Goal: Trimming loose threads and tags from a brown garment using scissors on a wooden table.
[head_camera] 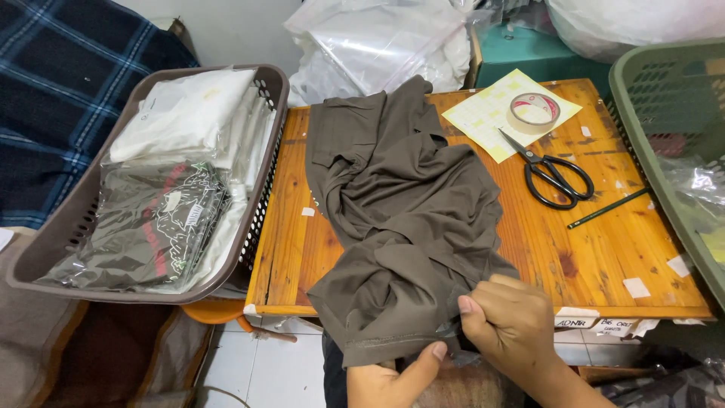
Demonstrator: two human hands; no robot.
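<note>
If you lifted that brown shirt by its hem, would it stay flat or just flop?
Probably flop: the shirt lies in soft folds and droops over the table edge. It looks thin, so likely light. It bunches where the right hand pinches the hem, with the left hand below.

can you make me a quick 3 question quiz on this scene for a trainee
1. True or false: the scissors lie on the wooden table with blades closed.
2. What do both hands grip? A) tape roll B) the brown garment's hem C) a pencil
3. What fills the brown basket on the left?

Key
1. True.
2. B: the left hand and right hand pinch the lower edge of the brown garment; the tape roll and pencil lie untouched.
3. Folded clothes in clear plastic bags.
</note>
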